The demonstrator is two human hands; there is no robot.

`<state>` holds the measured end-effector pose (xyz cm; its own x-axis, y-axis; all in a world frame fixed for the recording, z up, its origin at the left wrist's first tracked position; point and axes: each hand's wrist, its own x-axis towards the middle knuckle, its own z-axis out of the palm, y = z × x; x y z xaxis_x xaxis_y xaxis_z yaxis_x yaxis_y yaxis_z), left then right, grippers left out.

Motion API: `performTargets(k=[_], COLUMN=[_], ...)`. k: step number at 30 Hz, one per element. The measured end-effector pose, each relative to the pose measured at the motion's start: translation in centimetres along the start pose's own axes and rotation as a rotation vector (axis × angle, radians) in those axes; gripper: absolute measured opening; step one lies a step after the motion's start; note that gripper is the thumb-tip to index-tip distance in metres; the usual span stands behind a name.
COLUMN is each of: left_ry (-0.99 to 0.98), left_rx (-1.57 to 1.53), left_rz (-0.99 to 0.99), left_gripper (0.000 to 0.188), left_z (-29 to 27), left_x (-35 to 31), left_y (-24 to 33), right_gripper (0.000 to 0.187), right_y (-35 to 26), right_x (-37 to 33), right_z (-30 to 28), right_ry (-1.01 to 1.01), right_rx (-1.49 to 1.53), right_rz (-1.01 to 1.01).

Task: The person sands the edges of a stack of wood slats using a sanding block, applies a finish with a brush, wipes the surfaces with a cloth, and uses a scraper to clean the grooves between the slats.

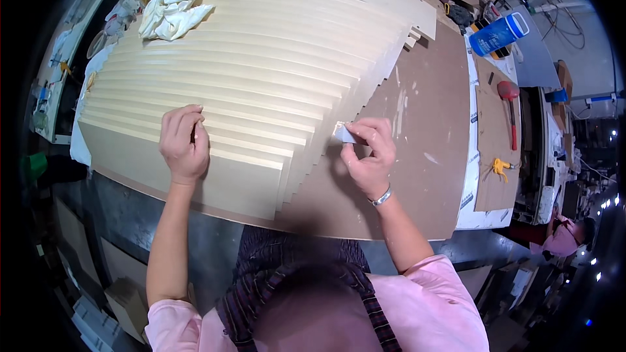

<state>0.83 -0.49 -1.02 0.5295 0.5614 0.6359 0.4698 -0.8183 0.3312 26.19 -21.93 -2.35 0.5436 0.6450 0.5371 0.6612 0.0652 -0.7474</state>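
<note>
Brown tabletop board (424,137), scuffed with pale marks. Pale cream, flat rectangular panels (248,72) lie on it in a stepped, overlapping fan; long edges read as parallel ridges, nearest panel shows a wide flat face. Left hand (184,145) is over the near panels, fingers curled, can't tell if gripping anything. Right hand (372,156) pinches a small grey-white angular piece (343,134), thumb against fingers, by the panels' right ends.

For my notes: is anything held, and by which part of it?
Right hand: a small pale piece, pinched near its right edge. Left hand: nothing visibly held.
</note>
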Motion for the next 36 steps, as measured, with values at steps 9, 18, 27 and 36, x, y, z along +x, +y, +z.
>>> performTargets(k=[9,18,27,36], left_ry=[0.04,0.035,-0.121,-0.129], left_rx=[-0.013,0.038,-0.681,-0.817], left_rz=[0.023,-0.008,-0.275,-0.101], left_gripper=[0.016,0.017,0.047,0.055], left_z=[0.4,0.4,-2.8,-10.5], left_x=[0.0,-1.2,-0.2,1.8], left_y=[-0.1,-0.9,1.1,-5.5], right_gripper=[0.032,0.029,0.041,0.034], right_y=[-3.3,-7.0,-11.6,-19.5], right_x=[-3.5,-5.0,-1.5,-0.1], right_z=[0.4,1.2,5.5,19.0], right_ry=[-0.079,-0.039,0.062,-0.007], right_rx=[0.028,0.106,1.087,1.227], right_rz=[0.056,0.197,0.703,0.827])
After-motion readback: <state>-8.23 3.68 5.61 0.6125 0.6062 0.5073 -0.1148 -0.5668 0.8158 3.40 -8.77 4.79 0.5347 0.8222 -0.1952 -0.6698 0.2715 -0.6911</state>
